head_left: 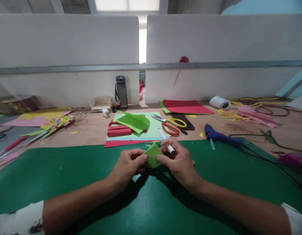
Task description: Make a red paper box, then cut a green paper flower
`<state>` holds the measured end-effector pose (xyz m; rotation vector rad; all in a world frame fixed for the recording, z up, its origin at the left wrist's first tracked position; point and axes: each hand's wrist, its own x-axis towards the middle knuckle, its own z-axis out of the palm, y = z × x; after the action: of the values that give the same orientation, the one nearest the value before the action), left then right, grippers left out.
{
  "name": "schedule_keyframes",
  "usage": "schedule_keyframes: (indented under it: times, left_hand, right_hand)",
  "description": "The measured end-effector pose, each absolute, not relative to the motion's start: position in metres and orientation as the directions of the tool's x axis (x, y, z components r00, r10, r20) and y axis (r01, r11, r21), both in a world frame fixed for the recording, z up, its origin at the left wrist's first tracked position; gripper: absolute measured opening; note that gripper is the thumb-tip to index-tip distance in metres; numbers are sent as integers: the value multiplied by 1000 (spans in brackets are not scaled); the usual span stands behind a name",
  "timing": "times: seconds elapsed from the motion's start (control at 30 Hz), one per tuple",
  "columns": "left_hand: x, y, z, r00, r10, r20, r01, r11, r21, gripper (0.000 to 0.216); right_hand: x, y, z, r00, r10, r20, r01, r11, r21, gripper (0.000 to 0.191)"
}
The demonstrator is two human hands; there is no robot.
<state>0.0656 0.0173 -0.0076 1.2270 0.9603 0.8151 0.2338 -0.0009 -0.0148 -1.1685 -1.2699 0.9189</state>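
Observation:
A small folded piece of light green paper [153, 156] is held up between my two hands over the green mat [151, 209]. My left hand [128, 164] pinches its left edge, thumb on the near face. On the other side my right hand [179, 163] pinches the right edge with its thumb. A white marker with a black end [167, 142] also rests in my right hand, between the fingers, pointing up and away. Just beyond lie scissors with yellow handles [176, 122] and a pair of red handles [171, 129].
Coloured sheets with a loose green sheet [135, 121] and a red case [119, 130] lie ahead. A grey bottle [121, 93] stands by the partition. To the right are a blue glue gun [221, 136] with a cable and a white roll [219, 102]. Paper strips [55, 122] lie left.

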Motion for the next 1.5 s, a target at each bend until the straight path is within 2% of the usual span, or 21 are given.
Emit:
schedule_keyframes:
  times: [0.07, 0.23, 0.47, 0.9, 1.1, 1.4, 1.5]
  left_hand:
    - [64, 18, -8, 381, 912, -152, -32, 177, 984, 25]
    - [60, 18, -6, 454, 877, -159, 54, 151, 987, 22]
    - [60, 16, -4, 487, 841, -234, 58, 236, 970, 12]
    - [59, 17, -5, 494, 830, -260, 162, 206, 965, 20]
    - [58, 18, -9, 481, 833, -274, 110, 252, 961, 29]
    - [54, 26, -18, 612, 742, -275, 16, 336, 942, 34]
    - [57, 24, -13, 611, 744, -271, 26, 323, 946, 34]
  right_hand:
    - [234, -1, -15, 98, 971, 218, 95, 209, -973, 28]
    - [236, 0, -16, 57, 977, 205, 66, 201, -977, 33]
    - [234, -5, -12, 105, 974, 200, 73, 193, -979, 25]
    - [239, -7, -10, 89, 973, 213, 150, 198, -969, 21]
    - [240, -8, -11, 79, 973, 216, 158, 202, -967, 20]
    - [242, -9, -13, 25, 958, 287, 113, 283, -953, 9]
    - [242, -10, -12, 10, 961, 275, 95, 273, -957, 13]
